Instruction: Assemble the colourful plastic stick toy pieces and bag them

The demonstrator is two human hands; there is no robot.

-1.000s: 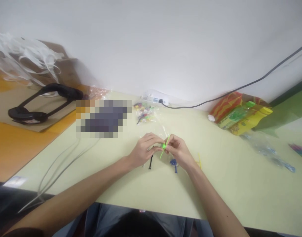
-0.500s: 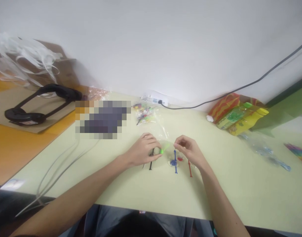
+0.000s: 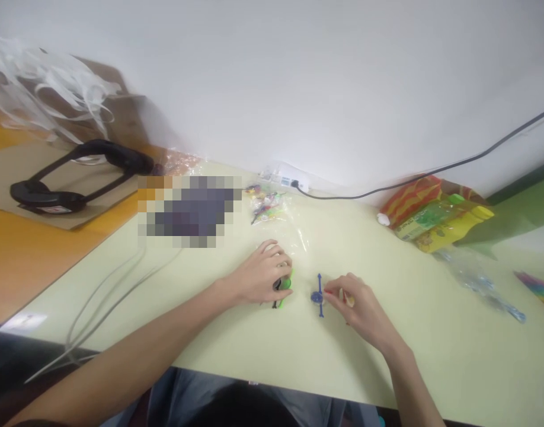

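Observation:
My left hand [image 3: 268, 276] curls over a small green plastic toy [image 3: 286, 285], with its thumb and index finger on either side. The green toy lies right beside a black one [image 3: 276, 286], which the fingers partly cover. To the right, a blue toy [image 3: 317, 298] rests on the table, a round disc with a thin arrow-ended stick. My right hand [image 3: 360, 303] is closed in a pinch just right of the blue disc, on a red toy [image 3: 328, 291] that is mostly hidden by the fingers.
A clear bag of small coloured toys [image 3: 268, 207] lies behind my hands, near a power strip [image 3: 281, 177] with a black cable. Snack packages [image 3: 436, 216] and crumpled clear plastic [image 3: 480, 284] are at the right. A black frame [image 3: 83, 181] lies on cardboard at the left.
The green toy has come down beside the black one, under my left hand. My right hand has moved down and right, onto the red toy.

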